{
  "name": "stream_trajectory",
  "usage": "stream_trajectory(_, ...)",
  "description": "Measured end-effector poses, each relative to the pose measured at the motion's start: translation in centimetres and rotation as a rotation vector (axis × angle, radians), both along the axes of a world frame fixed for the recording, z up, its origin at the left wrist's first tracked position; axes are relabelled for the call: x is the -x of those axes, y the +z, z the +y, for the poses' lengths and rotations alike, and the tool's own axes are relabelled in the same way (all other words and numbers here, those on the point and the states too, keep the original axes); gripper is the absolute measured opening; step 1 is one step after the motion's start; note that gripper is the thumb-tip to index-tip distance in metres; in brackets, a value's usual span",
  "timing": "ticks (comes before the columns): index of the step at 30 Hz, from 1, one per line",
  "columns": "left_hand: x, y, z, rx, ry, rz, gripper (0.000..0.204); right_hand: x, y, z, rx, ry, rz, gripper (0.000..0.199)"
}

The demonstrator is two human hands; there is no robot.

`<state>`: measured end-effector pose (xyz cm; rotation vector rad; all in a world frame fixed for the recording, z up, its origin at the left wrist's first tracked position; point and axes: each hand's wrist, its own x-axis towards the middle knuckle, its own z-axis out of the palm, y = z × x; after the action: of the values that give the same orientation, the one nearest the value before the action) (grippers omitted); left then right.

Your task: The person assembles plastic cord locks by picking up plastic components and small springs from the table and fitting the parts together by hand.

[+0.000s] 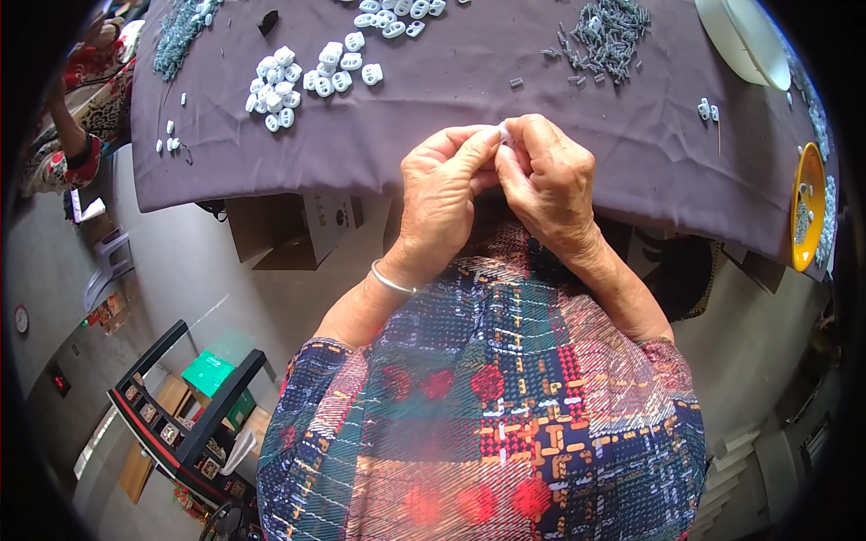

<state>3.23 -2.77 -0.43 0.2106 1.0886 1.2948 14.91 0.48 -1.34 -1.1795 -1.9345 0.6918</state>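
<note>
Because the parts are small, work over the dark cloth (343,162), which gives contrast and a surface to catch anything dropped. Hold the hands slightly inside its near edge rather than over the drop. Leave the cluster of white pieces (275,86) on the left and the pile of grey tubes (604,41) on the right beyond the reach of the knuckles, so that neither group is scattered.

Brace both hands against each other before applying force; steady wrists should matter more here than grip strength. Press lightly, since a hard squeeze could make so small an item slip out sideways.

Hand condition is as follows. The left hand (451,171) is closed to a pinch, thumb laid against the index finger, other fingers curled behind. The right hand (546,180) is likewise bent into a tight pinch, its thumb and index finger nearly meeting. The fingertips of both come together at one point, on a small white piece (504,134).

That piece sits between the two hands, near the cloth's front edge. Only a sliver is exposed; its exact shape, and whether anything finer is held with it, cannot be told. Turn the covering fingertips aside to sight the detail.
</note>
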Motion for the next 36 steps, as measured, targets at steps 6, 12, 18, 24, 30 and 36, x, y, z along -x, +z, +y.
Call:
stream_trajectory(6, 0.3, -0.1, -0.1, -0.028, -0.003, 0.012, 0.013, -0.1, 0.5, 0.3, 0.14, -0.003, 0.054, 0.017)
stream_trajectory(12, 0.4, -0.2, 0.0, -0.033, -0.017, -0.004, 0.014, -0.3, 0.6, 0.2, 0.019, -0.031, -0.1, 0.02)
stream_trajectory(18, 0.2, -0.3, -0.1, -0.033, -0.02, 0.016, 0.013, -0.7, 0.8, 0.3, -0.022, 0.033, -0.165, 0.019)
stream_trajectory(24, -0.1, -0.4, -0.2, -0.035, 0.002, 0.04, 0.012, -1.0, 0.2, 0.3, -0.05, 0.061, -0.082, 0.013)
stream_trajectory(30, 0.0, -0.1, -0.2, -0.015, -0.01, 0.038, 0.012, -1.2, 0.0, 0.8, -0.099, 0.124, -0.093, 0.012)
stream_trajectory(36, 0.0, -0.2, -0.3, -0.014, -0.019, 0.038, 0.012, -1.2, 0.2, 1.0, -0.097, 0.161, -0.065, 0.011)
